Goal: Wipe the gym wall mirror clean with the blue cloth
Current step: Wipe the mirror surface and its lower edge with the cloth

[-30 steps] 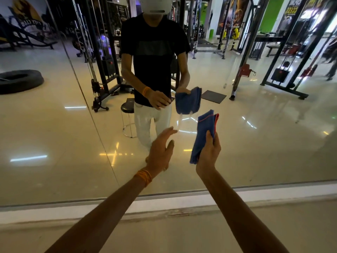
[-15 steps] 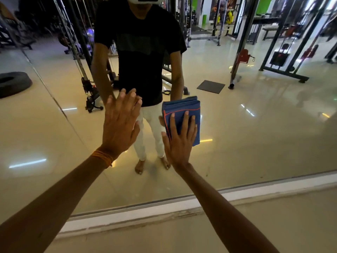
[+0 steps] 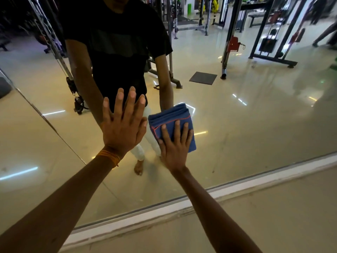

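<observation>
A person is pressing a folded blue cloth [image 3: 170, 116] flat against the mirror [image 3: 255, 121] with the right hand [image 3: 175, 149], whose fingers [image 3: 177, 129] are lying straight and a little spread over the cloth's lower half; the hand is not curling round it. The cloth, edged with red stitching, is sitting in the lower part of the mirror, above its bottom edge and about midway across the stretch of glass in view. Its top and right side are showing past the fingertips.

The left hand [image 3: 124, 128] is rising just left of the cloth, palm toward the glass, fingers straight and close together, holding nothing. Whether the palm is touching the mirror cannot be told. An orange band [image 3: 108, 157] is circling the left wrist.

A white strip [image 3: 182, 207] is running along the mirror's bottom edge, and a seam [image 3: 45, 121] is crossing the glass toward its left edge. The glass is reflecting the person in a black shirt, a glossy floor, a dark mat [image 3: 203, 78] and gym machines near the top edge.
</observation>
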`<action>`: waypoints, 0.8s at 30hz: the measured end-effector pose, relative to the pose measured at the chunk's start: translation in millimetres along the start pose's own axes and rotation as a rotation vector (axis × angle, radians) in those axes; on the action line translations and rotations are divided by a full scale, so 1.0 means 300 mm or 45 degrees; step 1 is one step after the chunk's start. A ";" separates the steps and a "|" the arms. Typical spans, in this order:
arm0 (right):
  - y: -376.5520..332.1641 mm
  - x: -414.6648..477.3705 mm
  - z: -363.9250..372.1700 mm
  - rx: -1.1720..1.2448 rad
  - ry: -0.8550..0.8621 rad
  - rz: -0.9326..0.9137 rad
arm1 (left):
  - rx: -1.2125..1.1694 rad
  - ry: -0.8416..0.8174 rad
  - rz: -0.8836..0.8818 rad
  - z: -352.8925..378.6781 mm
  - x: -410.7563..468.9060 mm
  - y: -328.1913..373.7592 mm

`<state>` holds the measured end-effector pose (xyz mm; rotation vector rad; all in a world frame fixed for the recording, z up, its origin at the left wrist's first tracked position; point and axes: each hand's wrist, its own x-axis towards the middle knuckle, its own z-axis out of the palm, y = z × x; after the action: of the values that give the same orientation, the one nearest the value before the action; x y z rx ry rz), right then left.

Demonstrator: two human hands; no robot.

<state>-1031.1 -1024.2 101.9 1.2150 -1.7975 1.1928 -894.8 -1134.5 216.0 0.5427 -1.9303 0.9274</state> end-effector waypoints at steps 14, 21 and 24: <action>0.167 0.088 -0.083 -0.044 0.049 0.066 | -0.001 0.063 -0.005 -0.002 0.003 0.004; 0.094 -0.063 -0.013 0.039 0.011 0.375 | 0.001 0.089 0.007 0.006 -0.002 0.009; 0.178 -0.151 -0.031 -0.009 -0.154 0.024 | 0.018 0.093 0.017 0.006 -0.003 0.005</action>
<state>-1064.5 -991.9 48.8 1.2931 -1.9034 1.1444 -896.3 -1135.1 214.0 0.4981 -1.8650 0.9571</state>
